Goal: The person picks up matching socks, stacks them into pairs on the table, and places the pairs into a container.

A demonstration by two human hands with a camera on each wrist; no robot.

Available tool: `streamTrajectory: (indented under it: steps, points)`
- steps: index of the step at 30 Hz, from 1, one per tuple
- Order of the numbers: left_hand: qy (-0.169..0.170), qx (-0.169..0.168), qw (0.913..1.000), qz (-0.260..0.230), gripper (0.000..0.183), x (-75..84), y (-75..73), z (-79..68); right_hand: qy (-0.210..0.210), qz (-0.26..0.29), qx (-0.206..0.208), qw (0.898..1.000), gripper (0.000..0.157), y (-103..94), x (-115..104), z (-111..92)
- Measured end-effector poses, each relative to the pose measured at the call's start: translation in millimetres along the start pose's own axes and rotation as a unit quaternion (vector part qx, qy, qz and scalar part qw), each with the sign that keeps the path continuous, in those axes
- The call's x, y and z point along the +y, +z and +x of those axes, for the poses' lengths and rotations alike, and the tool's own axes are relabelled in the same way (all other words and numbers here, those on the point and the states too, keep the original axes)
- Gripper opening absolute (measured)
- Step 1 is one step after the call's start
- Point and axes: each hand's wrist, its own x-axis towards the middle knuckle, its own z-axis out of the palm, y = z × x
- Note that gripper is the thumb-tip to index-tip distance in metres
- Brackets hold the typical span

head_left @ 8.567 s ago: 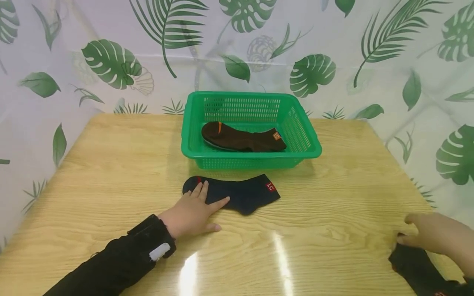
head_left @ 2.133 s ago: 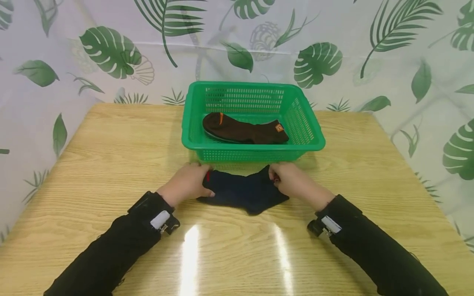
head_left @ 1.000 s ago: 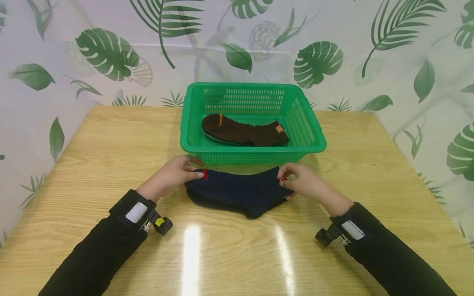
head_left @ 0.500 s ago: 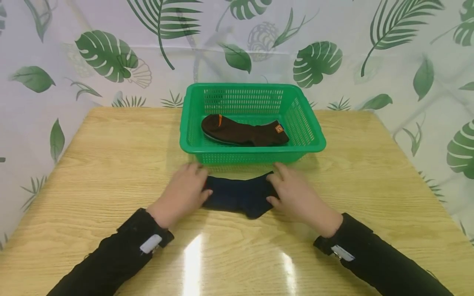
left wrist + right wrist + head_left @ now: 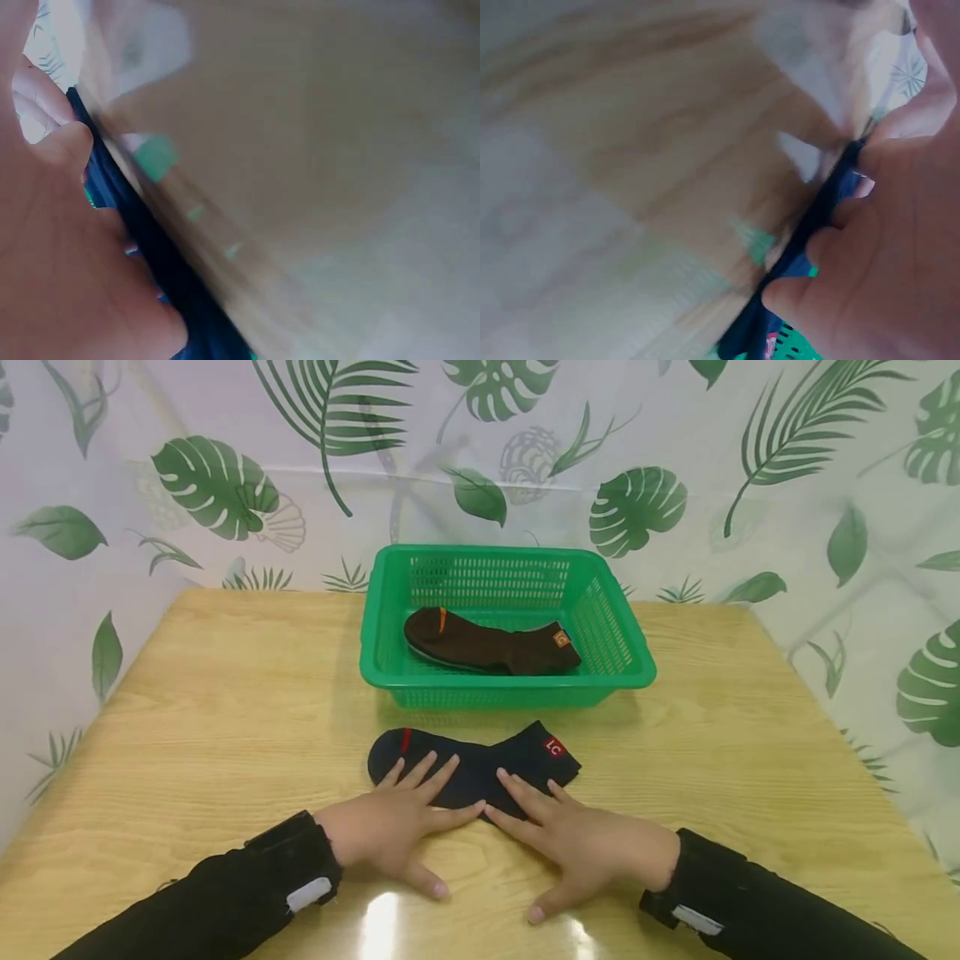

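A dark navy sock (image 5: 480,760) lies flat on the wooden table, its toe with a red stripe to the left and its cuff with a red LC label to the right. My left hand (image 5: 390,831) rests spread on the toe half, fingertips on the fabric. On the heel part lie the fingertips of my right hand (image 5: 581,843), also spread. The index fingertips of both hands nearly meet at the sock's lower edge. In the left wrist view the sock (image 5: 161,240) shows as a dark strip beneath the fingers; the right wrist view shows the sock (image 5: 802,232) likewise.
Behind the sock stands a green plastic basket (image 5: 510,681), with a brown sock (image 5: 487,643) with orange marks lying in it. The wooden table (image 5: 247,693) ends at a leaf-printed cloth (image 5: 315,485) at the back and sides.
A second ago both hands pinched the navy sock's ends and lifted it slightly; now it lies flat and the hands have come inward and nearer, fingers spread. Earlier the right hand held another dark sock.
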Motion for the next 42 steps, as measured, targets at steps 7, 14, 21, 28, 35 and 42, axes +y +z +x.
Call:
streamTrajectory:
  steps: [7, 14, 21, 28, 35, 42]
  points:
    - [-0.014, -0.043, 0.9989, -0.011, 0.092, -3.0, -2.2, -6.3, -0.001, -0.041, 0.001, 0.999, 0.104, 6.3, -3.4, -6.8]
    - [0.005, 0.131, 0.9908, -0.032, 0.054, -10.1, -26.3, 1.1, 0.025, -0.045, 0.111, 0.993, 0.084, -18.7, -2.5, 4.1]
    - [0.015, 0.134, 0.9836, 0.121, 0.046, -31.9, -16.2, 2.7, 0.040, -0.093, 0.156, 0.983, 0.080, -10.5, 36.6, 24.4]
    - [-0.026, 0.051, 0.9940, 0.093, 0.062, -46.8, -8.1, -5.6, 0.052, -0.103, 0.107, 0.988, 0.082, -3.0, 53.2, 29.7]
    - [-0.063, 0.032, 0.9942, 0.081, 0.075, -54.1, 2.3, -4.5, 0.093, -0.080, 0.084, 0.989, 0.084, 0.3, 66.0, 14.8]
    - [-0.082, 0.040, 0.9937, 0.065, 0.077, -57.4, -3.3, 4.1, 0.081, -0.032, 0.104, 0.991, 0.084, -11.8, 68.4, 23.9]
